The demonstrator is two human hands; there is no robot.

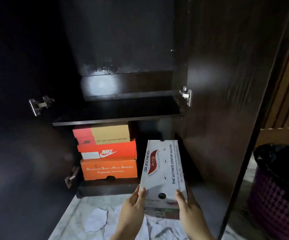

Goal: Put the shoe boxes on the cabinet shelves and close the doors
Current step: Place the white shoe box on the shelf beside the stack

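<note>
- I hold the white Skechers box (163, 172) lengthwise in front of the cabinet (122, 49), its far end pointing into the bottom compartment and its near end out over the floor.
- My left hand (133, 203) grips the near left edge of that white box, thumb lying on the lid; my right hand (188, 205) grips the near right edge, thumb on the lid too. Both hands are clamped on the box, one on each side.
- To the left of the white box, inside the bottom compartment, three boxes sit in a stack: an orange safety-shoe box (109, 168) at the base, a red-orange Nike box (107, 151) on top of it, and a red and tan box (102, 135) reading "GO LIKE NEVER BEFORE" on top of that.
- Above the white box and the stack runs a dark shelf (117, 111), with the upper compartment behind it.
- Left of the white box the left door (18, 118) stands open, metal hinges showing on its inner face; right of the box the right door (227, 101) stands open as well.
- Below and left of the white box, crumpled white paper (96, 220) lies on the marbled floor (74, 210).
- Far right of the white box, past the right door, stands a purple mesh basket (275, 201) lined with a black bag.
</note>
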